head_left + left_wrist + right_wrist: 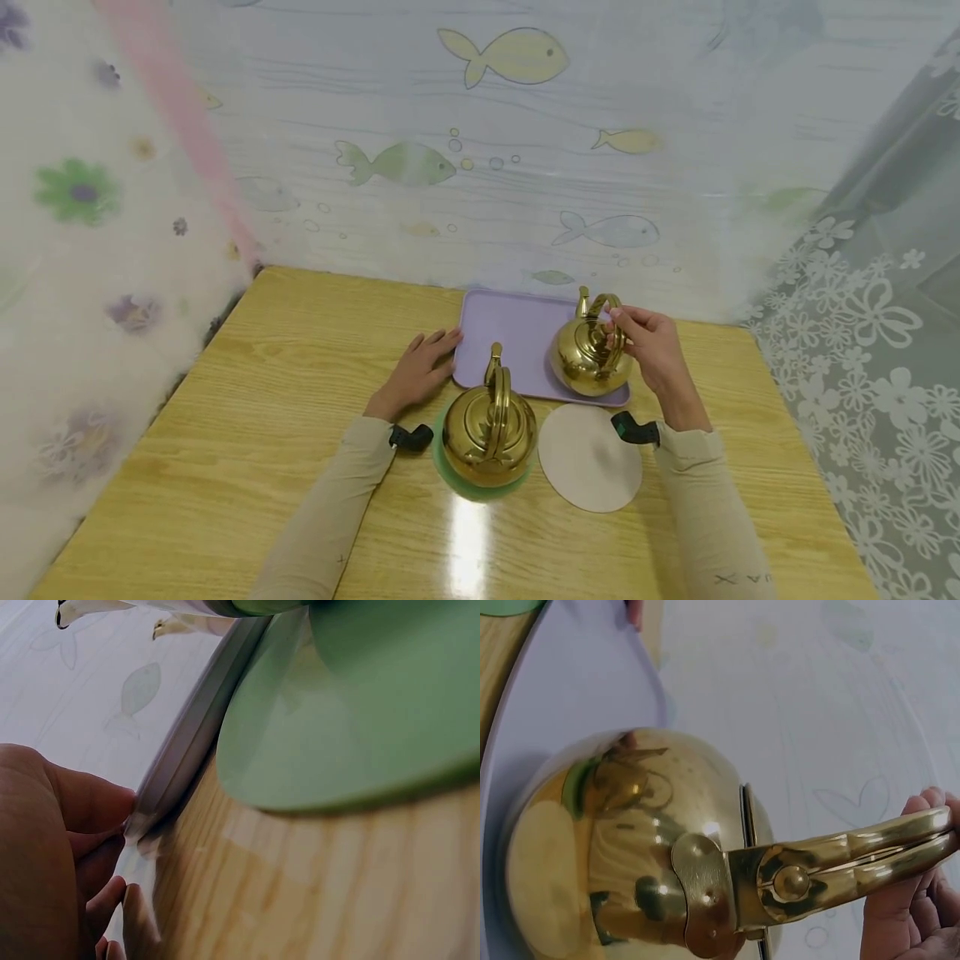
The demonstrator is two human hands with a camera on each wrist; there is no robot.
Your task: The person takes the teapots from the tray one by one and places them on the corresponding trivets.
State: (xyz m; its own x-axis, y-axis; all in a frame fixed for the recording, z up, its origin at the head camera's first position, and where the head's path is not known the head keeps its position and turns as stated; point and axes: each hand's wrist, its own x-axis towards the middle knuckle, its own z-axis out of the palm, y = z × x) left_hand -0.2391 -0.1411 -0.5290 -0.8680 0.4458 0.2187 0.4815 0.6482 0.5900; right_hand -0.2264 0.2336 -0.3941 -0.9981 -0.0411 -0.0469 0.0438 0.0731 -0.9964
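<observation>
I see a person at a wooden desk (247, 433) with both arms stretched out. The fingers of the right hand (656, 354) are curled and grip the handle (870, 840) of a shiny gold kettle (588, 367). The kettle's round belly sits just below those fingers, over one end of a light purple tray (510, 325). I can't tell if its bottom touches the tray. Its spout (582, 302) points away from the person, toward the wall sheet (405, 100) with fish drawn on it, beyond the fingers. The fingers of the left hand (416, 371) are loosely spread, and their tips touch the rim at the other end of the tray. Closer to the person than the left fingers, and a bit to their right, a second kettle (487, 437) stands upright on a green mat (285, 750). It is gold too, and the left fingers are not on it. A pale round mat (588, 467) lies flat on the desk, nearer the person than the right fingers and just beside the green one. Behind each set of fingers, a small black gadget (412, 438) sits at the wrist, by the end of a tan sleeve (330, 500).
</observation>
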